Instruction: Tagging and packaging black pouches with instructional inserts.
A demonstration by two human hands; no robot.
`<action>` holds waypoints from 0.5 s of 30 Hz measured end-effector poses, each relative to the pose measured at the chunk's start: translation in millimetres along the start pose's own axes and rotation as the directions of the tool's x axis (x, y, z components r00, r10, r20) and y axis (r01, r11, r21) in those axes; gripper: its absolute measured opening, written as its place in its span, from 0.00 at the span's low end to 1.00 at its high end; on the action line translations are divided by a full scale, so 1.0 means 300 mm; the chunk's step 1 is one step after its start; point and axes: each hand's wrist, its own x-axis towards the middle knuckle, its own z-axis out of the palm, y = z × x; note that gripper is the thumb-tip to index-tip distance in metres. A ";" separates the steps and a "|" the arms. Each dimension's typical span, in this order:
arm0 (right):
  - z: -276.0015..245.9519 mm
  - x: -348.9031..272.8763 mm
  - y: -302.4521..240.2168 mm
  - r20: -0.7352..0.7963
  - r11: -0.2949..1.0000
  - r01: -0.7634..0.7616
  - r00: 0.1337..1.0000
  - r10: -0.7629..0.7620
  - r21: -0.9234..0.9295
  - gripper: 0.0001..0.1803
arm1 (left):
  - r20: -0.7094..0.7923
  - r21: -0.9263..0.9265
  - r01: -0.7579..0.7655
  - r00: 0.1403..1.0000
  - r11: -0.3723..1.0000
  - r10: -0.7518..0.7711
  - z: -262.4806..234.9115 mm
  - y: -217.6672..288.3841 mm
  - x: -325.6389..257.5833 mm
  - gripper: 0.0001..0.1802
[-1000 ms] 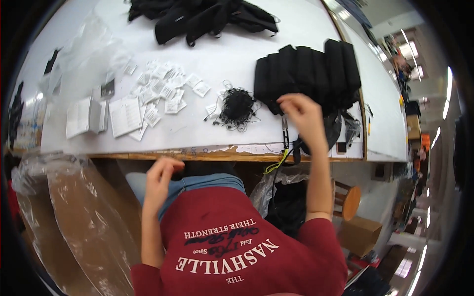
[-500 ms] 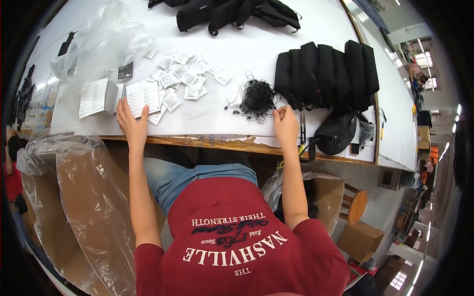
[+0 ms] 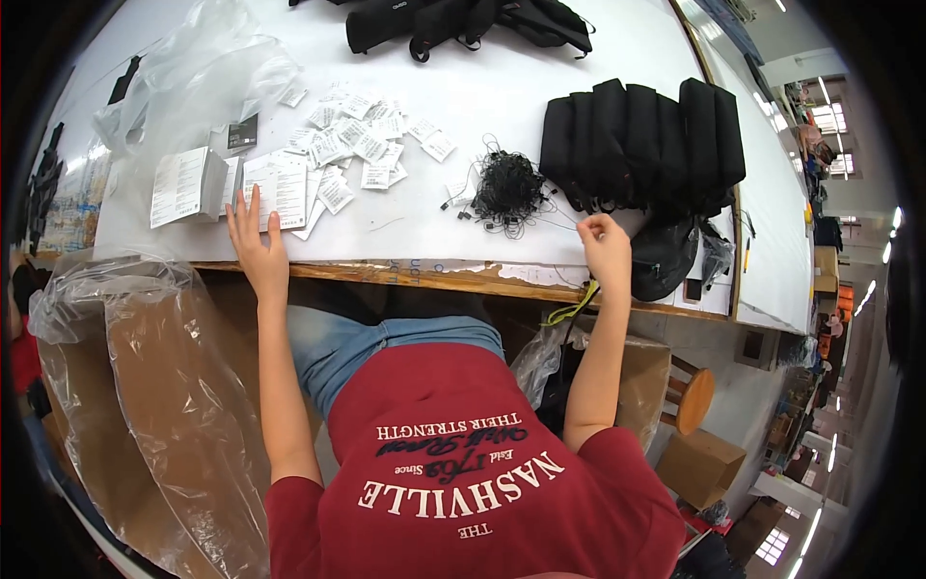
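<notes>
Now right hand [image 3: 607,253] has pulled away from the black string tangle [image 3: 508,188], fingers pinching what looks like a thin strand [image 3: 562,223] running back to it, so one strand seems partly drawn out. Tangle sits on worktop [image 3: 434,246], just left of black pouches [image 3: 637,145]. Left hand [image 3: 258,253]: fingers spread over white leaflet [image 3: 282,196].

Wooden stool [image 3: 694,403], grey floor [image 3: 702,338], bright windows [image 3: 828,119], strip lights [image 3: 897,214]
</notes>
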 end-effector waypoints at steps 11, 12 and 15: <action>0.033 -0.012 -0.038 0.121 0.988 0.156 0.981 -0.154 -0.011 0.12 | -0.079 0.190 0.017 0.997 0.982 -0.002 -0.040 0.103 0.053 0.35; 0.045 -0.015 -0.050 0.092 0.990 0.134 0.987 -0.130 -0.037 0.12 | -0.040 0.166 0.017 0.999 0.986 -0.011 -0.046 0.105 0.072 0.35; 0.064 -0.025 -0.092 0.081 0.993 0.089 0.993 -0.083 -0.071 0.12 | 0.017 0.085 0.013 1.000 0.996 -0.014 -0.057 0.051 0.094 0.34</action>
